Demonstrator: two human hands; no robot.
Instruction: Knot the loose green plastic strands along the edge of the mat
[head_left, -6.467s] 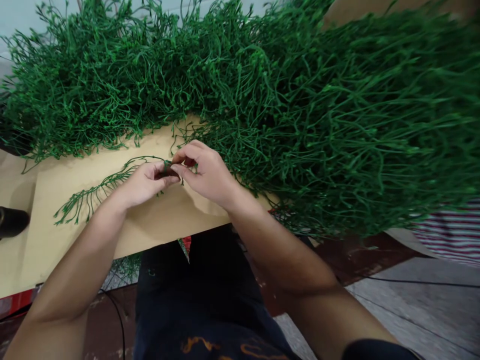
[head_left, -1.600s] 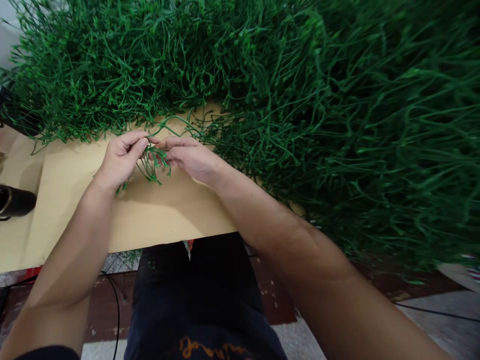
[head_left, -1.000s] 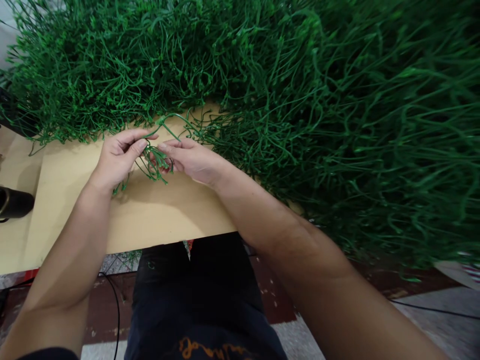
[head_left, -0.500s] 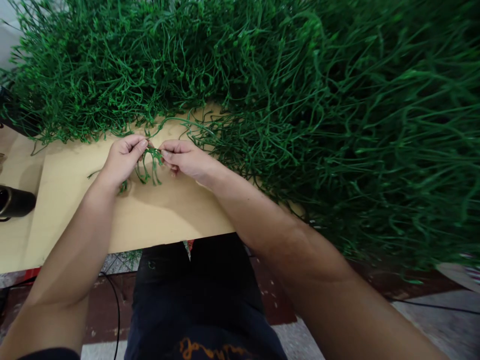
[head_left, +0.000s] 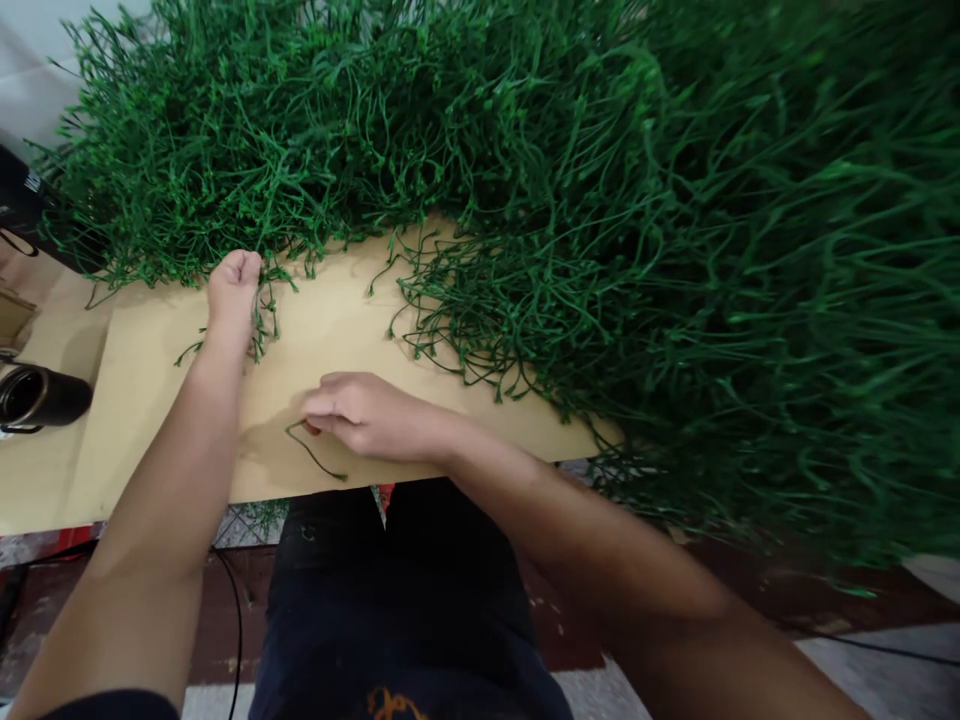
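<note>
My left hand [head_left: 235, 285] is closed at the near edge of the green heap, its fingertips curled together. A small bunch of thin green stems [head_left: 265, 318] hangs from beside those fingers towards the board, partly hidden by the hand and wrist. Lower and to the right, my right hand [head_left: 358, 415] pinches one end of a single thin green stem [head_left: 319, 462]. That stem bends and trails over the tan board [head_left: 315, 330] near its front edge. The two hands are well apart.
A large heap of green stems with small budded tips [head_left: 480, 130] covers the back and right, some spilling over the board. At the left stand a dark mug [head_left: 52, 395] and a black object [head_left: 30, 200]. A black cable [head_left: 234, 610] hangs below the board.
My hands were close together over a small green bunch and have separated. The left has moved slightly left and up; the right has come down towards the front edge with a single stem.
</note>
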